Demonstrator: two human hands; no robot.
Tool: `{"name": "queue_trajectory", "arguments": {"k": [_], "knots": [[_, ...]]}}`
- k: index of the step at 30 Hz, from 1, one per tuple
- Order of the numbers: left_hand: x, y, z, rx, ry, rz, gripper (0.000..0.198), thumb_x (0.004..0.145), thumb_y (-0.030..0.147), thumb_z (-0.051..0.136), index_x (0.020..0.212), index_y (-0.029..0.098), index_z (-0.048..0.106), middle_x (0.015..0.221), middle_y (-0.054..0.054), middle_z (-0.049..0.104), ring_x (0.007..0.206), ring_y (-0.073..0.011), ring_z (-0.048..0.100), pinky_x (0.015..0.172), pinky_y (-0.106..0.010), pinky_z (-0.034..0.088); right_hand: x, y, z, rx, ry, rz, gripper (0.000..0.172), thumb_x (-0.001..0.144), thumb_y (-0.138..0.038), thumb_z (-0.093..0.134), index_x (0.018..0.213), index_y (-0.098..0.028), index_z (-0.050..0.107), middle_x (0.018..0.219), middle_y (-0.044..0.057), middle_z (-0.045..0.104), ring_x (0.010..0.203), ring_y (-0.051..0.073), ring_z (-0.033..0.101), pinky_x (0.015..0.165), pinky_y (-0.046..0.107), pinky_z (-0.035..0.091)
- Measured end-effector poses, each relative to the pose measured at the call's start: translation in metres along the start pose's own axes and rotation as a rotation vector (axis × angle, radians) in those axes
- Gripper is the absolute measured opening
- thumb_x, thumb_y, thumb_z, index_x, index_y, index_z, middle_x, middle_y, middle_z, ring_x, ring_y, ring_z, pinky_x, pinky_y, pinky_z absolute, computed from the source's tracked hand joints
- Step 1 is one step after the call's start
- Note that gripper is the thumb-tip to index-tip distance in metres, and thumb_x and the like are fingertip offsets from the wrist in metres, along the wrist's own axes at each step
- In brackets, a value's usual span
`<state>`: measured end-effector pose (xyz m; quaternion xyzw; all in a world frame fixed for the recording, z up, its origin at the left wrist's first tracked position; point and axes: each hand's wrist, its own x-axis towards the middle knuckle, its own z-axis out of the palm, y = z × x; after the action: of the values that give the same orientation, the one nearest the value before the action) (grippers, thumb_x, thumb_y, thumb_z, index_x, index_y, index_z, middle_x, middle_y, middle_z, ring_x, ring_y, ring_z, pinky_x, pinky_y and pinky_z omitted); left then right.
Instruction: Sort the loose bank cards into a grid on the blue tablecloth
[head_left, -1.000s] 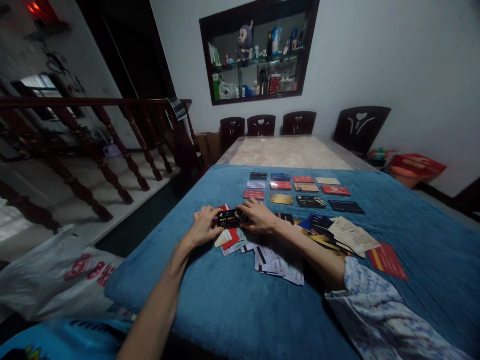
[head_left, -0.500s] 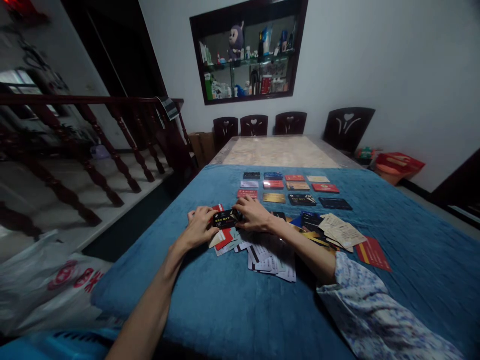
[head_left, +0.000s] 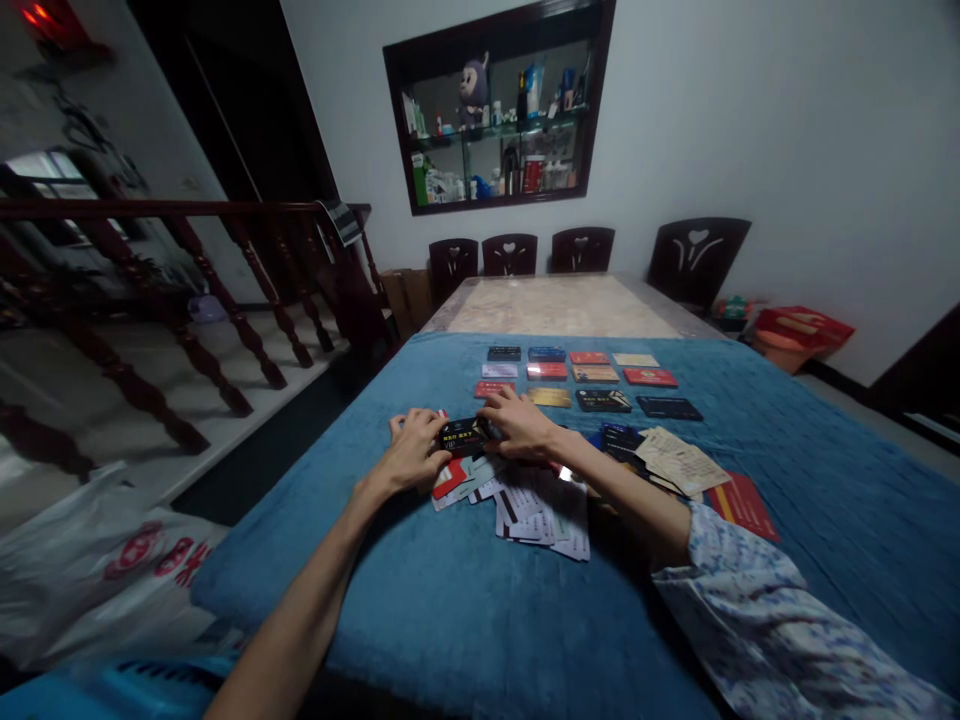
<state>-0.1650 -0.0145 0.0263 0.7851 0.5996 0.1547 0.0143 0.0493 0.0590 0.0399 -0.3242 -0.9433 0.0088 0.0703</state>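
Observation:
My left hand [head_left: 412, 453] and my right hand [head_left: 520, 424] together pinch a black card [head_left: 463, 436] with gold lettering, one hand at each end. They hold it just above a loose pile of cards [head_left: 525, 505] on the blue cloth [head_left: 465, 600]. Beyond the hands, several cards lie face up in neat rows [head_left: 592, 375]. To the right of my right forearm lies another heap of dark and cream cards [head_left: 667, 455], and a red card [head_left: 742, 505] lies at its right.
The bare tabletop [head_left: 562, 305] stretches beyond the cloth to several dark chairs [head_left: 581, 248] at the wall. A wooden stair railing [head_left: 187, 290] runs on the left. White plastic bags [head_left: 90, 570] lie at the lower left. A red box [head_left: 802, 335] sits by the right wall.
Both hands with the black card have shifted slightly away from me, toward the card rows. The camera view has also moved a little.

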Motion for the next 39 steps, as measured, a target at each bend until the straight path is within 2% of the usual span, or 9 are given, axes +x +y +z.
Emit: {"name": "queue_trajectory", "arguments": {"k": [10, 19, 25, 29, 39], "knots": [[0.017, 0.023, 0.004, 0.057, -0.024, 0.081, 0.039, 0.081, 0.025, 0.06, 0.12, 0.02, 0.061, 0.116, -0.009, 0.061, 0.116, -0.0287, 0.046, 0.101, -0.051, 0.028, -0.022, 0.023, -0.006, -0.057, -0.009, 0.026, 0.052, 0.079, -0.042, 0.068, 0.126, -0.019, 0.061, 0.122, 0.014, 0.058, 0.114, 0.032, 0.044, 0.089, 0.044, 0.039], [0.037, 0.057, 0.005, 0.114, -0.054, 0.112, 0.037, 0.08, 0.025, 0.062, 0.117, 0.019, 0.061, 0.12, -0.01, 0.06, 0.119, -0.0295, 0.045, 0.102, -0.051, 0.03, -0.046, 0.045, -0.01, -0.08, 0.007, 0.107, 0.051, 0.08, -0.039, 0.066, 0.127, -0.02, 0.061, 0.126, 0.013, 0.058, 0.114, 0.031, 0.045, 0.085, 0.041, 0.041], [0.054, 0.079, 0.01, 0.143, -0.065, 0.123, 0.04, 0.08, 0.027, 0.062, 0.12, 0.02, 0.06, 0.122, -0.011, 0.058, 0.12, -0.0297, 0.044, 0.103, -0.051, 0.029, -0.064, 0.06, -0.022, -0.051, -0.023, 0.149, 0.054, 0.078, -0.037, 0.07, 0.128, -0.019, 0.06, 0.125, 0.014, 0.058, 0.116, 0.031, 0.045, 0.083, 0.039, 0.042], [0.067, 0.092, 0.016, 0.146, -0.053, 0.144, 0.04, 0.08, 0.027, 0.062, 0.118, 0.018, 0.061, 0.125, -0.012, 0.057, 0.122, -0.0298, 0.043, 0.103, -0.052, 0.03, -0.075, 0.073, -0.027, -0.049, -0.023, 0.171, 0.049, 0.08, -0.038, 0.069, 0.125, -0.02, 0.062, 0.124, 0.014, 0.058, 0.117, 0.032, 0.044, 0.085, 0.039, 0.042], [0.099, 0.123, 0.026, 0.127, -0.059, 0.168, 0.039, 0.082, 0.029, 0.061, 0.12, 0.019, 0.06, 0.121, -0.012, 0.059, 0.119, -0.0315, 0.045, 0.099, -0.053, 0.035, -0.093, 0.111, -0.031, -0.063, 0.001, 0.252, 0.054, 0.078, -0.034, 0.07, 0.13, -0.021, 0.061, 0.126, 0.014, 0.059, 0.121, 0.032, 0.046, 0.094, 0.04, 0.042]]}}
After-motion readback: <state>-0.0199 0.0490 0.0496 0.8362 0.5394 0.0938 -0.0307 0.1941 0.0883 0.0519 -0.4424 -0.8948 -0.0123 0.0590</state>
